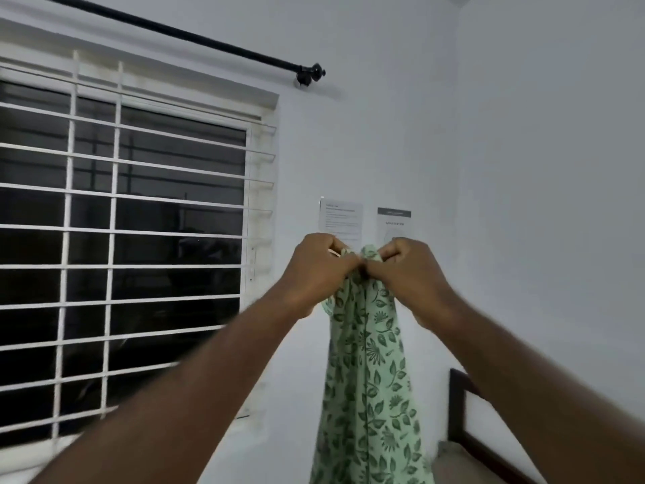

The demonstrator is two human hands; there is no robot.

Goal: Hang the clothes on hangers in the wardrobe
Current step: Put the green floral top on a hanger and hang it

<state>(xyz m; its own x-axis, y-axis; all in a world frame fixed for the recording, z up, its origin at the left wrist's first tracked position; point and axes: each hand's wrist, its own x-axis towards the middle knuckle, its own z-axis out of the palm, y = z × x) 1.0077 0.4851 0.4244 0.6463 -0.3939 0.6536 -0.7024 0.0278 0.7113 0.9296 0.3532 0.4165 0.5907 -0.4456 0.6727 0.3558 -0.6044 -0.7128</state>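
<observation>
Up at 3 o'clock of the window (122, 232), left hand (319, 270) and right hand (413, 270), grips pinched tight on the top of the green garment (366, 379), hold it hanging; straightening step, probably; next needs a hanger, none visible.

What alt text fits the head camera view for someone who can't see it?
The left hand and right hand, raised side by side, grip the top of a green leaf-print garment that hangs down before a white wall. A barred window under a black curtain rod is on the left.
</observation>
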